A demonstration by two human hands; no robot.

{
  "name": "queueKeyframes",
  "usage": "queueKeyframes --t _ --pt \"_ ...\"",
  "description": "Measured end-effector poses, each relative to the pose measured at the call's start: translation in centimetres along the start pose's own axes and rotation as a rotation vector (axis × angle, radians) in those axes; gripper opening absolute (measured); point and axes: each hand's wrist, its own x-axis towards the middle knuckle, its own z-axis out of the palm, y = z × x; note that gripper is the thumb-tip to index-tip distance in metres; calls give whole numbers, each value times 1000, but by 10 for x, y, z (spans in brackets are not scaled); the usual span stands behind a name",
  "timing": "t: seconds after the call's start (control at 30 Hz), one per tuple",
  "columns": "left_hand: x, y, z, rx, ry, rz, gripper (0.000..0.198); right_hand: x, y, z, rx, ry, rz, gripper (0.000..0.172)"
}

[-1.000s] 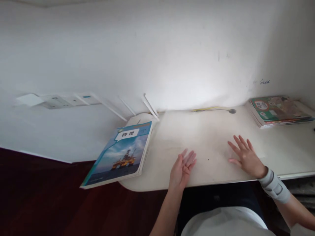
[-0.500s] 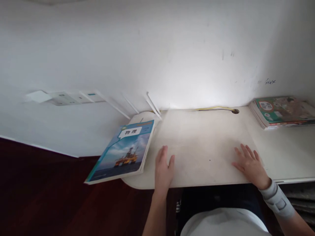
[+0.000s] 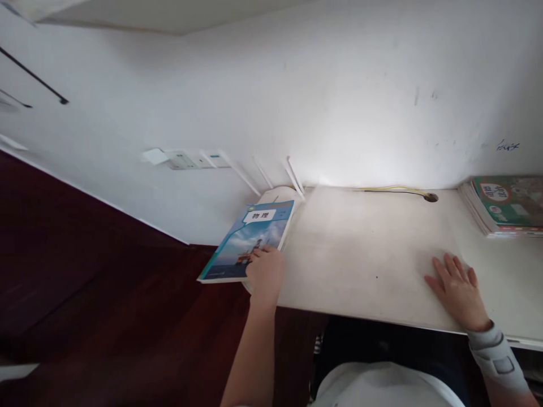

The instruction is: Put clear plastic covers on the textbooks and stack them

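A blue book [image 3: 237, 240] with an oil rig on its cover lies at the left end of the white desk [image 3: 365, 243], its lower left corner jutting past the edge. My left hand [image 3: 265, 271] is at the right side of this book, fingers curled over its cover; the thumb is hidden. Spread on the desktop at the right, my right hand [image 3: 459, 291] lies palm down with its fingers apart and holds nothing. A grey band circles my right wrist.
A stack of books [image 3: 509, 203] with a green cover on top sits at the desk's right. A router [image 3: 278, 195] with white antennas is behind the blue book. Yellow and black cables run to a cable hole [image 3: 431, 197]. Wall sockets [image 3: 186, 160] are at the left.
My left hand has moved left from the bare desktop onto the blue book. The view has turned left, and my right hand still rests spread on the desk.
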Motion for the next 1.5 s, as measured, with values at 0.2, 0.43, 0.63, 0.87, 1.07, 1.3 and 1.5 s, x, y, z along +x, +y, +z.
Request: queueKeyframes --t 0.2,0.43,0.63,0.87,1.07,1.3,1.5 --pt "5 -7 -18 125 -128 80 39 1 -1 -1 3 7 -5 48" --pt "25 -48 -92 55 -68 62 34 2 -4 -5 0 47 -17 45" --pt "9 -18 -111 -656 317 103 25 4 -7 -12 19 40 3 43" --pt "-21 84 -21 -1628 -212 132 29 5 -9 -14 44 27 8 43" --pt "-31 91 30 -1543 -314 54 33 5 -9 -14 59 27 20 44" --pt "-29 74 41 -1232 -227 160 40 5 -10 -16 38 28 9 44" --pt "-34 73 36 -705 -68 359 46 5 -9 -14 33 37 -4 43"
